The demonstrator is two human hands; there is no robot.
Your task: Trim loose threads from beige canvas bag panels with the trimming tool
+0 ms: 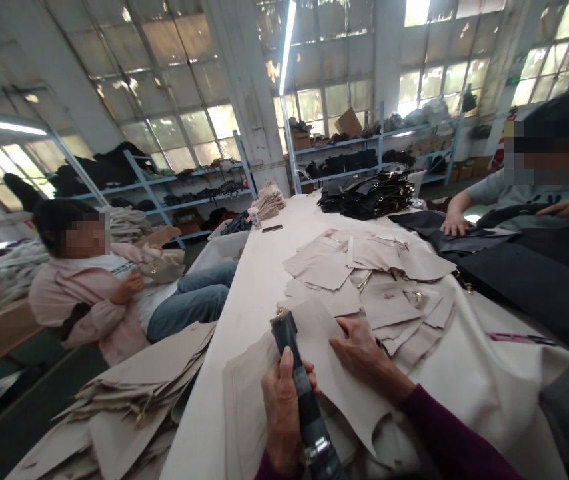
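My left hand (pixel 283 407) is closed around a long dark tool (pixel 309 417) that looks wrapped in black tape and has a shiny band low down. The tool's far end lies over the edge of a beige panel (pixel 314 333), with a small gold-coloured metal piece beside it; its exact kind is unclear. My right hand (pixel 367 353) grips the same panel by its right side, thumb and fingers pressed together. Beneath and to the left lie more flat beige panels (pixel 244 387). Beyond my right hand spreads a loose pile of beige pieces (pixel 384 253), some with gold-coloured metal fittings.
A stack of black pieces (pixel 367 193) stands farther along the white table (pixel 249 287). More beige panels (pixel 134 400) are heaped at lower left. One person sits on the left; another handles dark material (pixel 514 267) on the right. Shelves (pixel 344 147) line the windows.
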